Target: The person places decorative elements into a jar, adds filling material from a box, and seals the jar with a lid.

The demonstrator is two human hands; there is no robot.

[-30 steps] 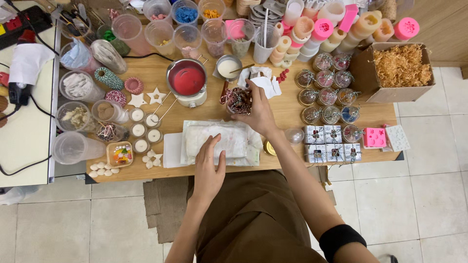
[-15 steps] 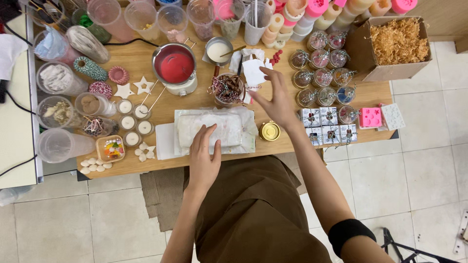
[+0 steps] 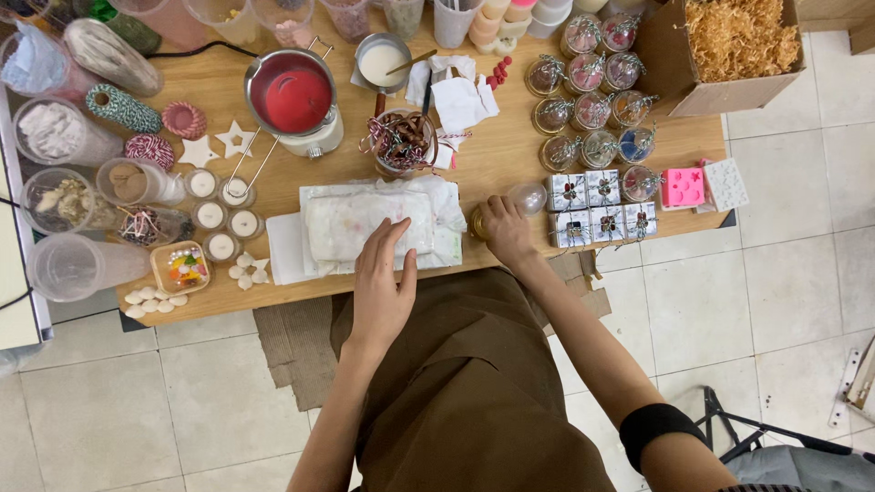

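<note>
My left hand (image 3: 383,282) rests flat, fingers apart, on the near edge of a folded white cloth (image 3: 365,223) spread on the wooden table (image 3: 510,137). My right hand (image 3: 503,228) is closed over a small gold tin (image 3: 476,221) just right of the cloth; only the tin's left edge shows. A clear plastic dome (image 3: 529,198) lies beside that hand. Behind the cloth stands a clear cup of red-and-white twine pieces (image 3: 399,141).
A pot of red wax (image 3: 293,96) and a small pot of white wax (image 3: 383,62) stand at the back. Decorated jars (image 3: 588,114), small wrapped boxes (image 3: 600,208), pink moulds (image 3: 684,187), tealights (image 3: 219,219), and a cardboard box of shredded filler (image 3: 738,41) crowd the table.
My right hand left the twine cup, swung right and came down towards me onto the gold tin. My left hand stayed on the cloth. The view shifted towards the table's near edge.
</note>
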